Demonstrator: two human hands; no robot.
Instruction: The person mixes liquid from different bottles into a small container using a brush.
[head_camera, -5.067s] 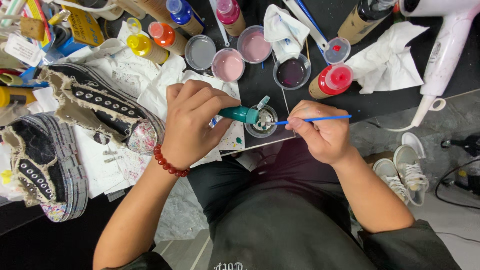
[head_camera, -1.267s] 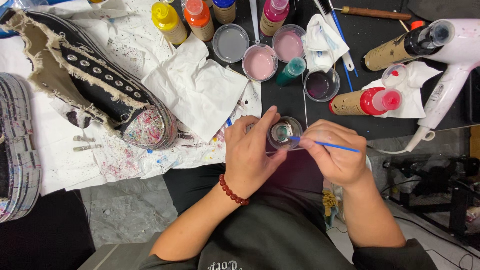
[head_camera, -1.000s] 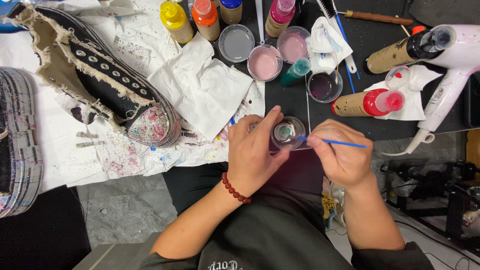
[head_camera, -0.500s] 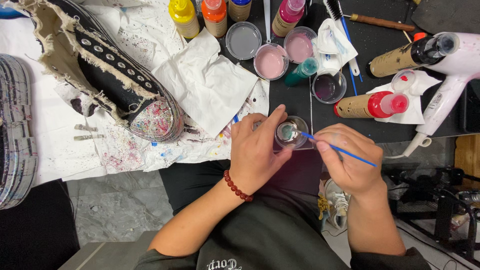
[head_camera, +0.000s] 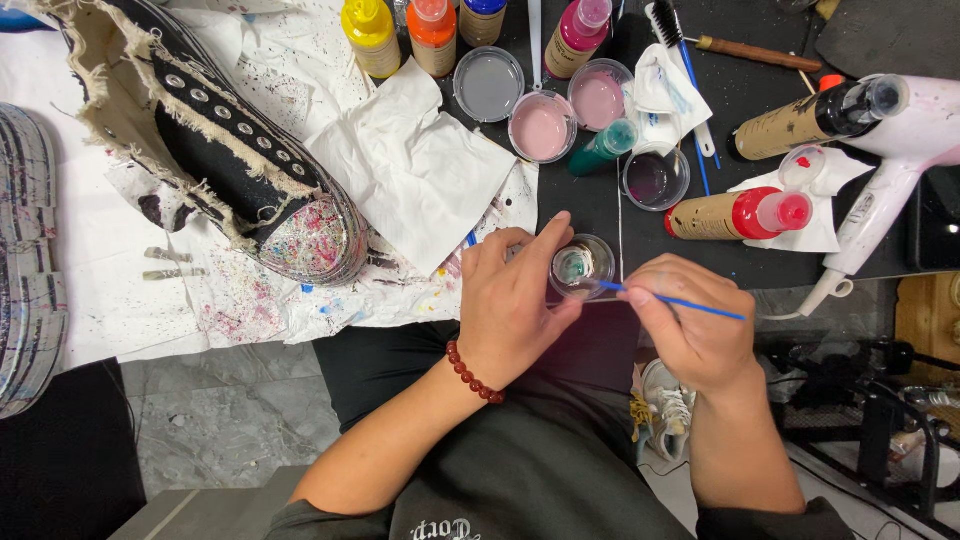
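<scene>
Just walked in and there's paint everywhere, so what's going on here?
A person sits at a table, the left hand holding a small clear cup with greenish paint in it. The right hand holds a thin blue brush, its tip in the cup. A black paint-spattered sneaker lies on white paper to the left, with paint bottles and pink-filled cups behind.

Bright, even overhead light, soft short shadows, sharp focus throughout, slight wide-angle bending at the edges, no glare.
</scene>
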